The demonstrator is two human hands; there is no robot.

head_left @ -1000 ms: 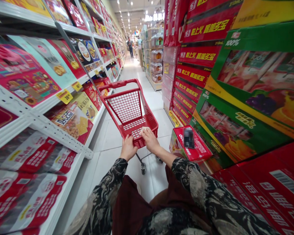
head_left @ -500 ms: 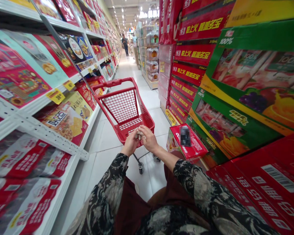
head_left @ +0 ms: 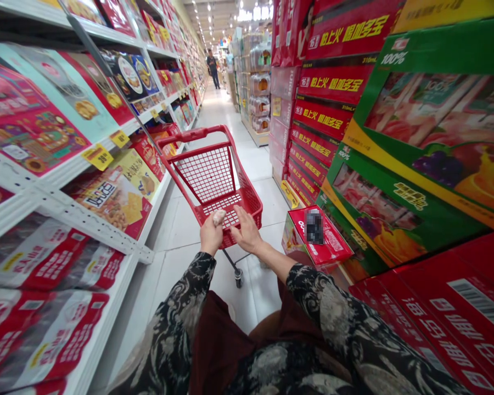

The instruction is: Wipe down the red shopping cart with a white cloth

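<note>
A small red shopping cart stands in the aisle in front of me, its basket holding nothing I can see. My left hand is closed around a small pale crumpled wad, held just over the cart's near rim. My right hand lies on that rim with its fingers stretched out and apart. Both my sleeves are dark with a pale pattern.
Shelves of boxed snacks with yellow price tags line the left. Stacked red and green drink cartons wall the right, one red carton low beside the cart. A person stands far down the white-tiled aisle.
The pale wad was under my right hand on the rim, then both hands met over it. Now my left hand holds it and my right hand lies open.
</note>
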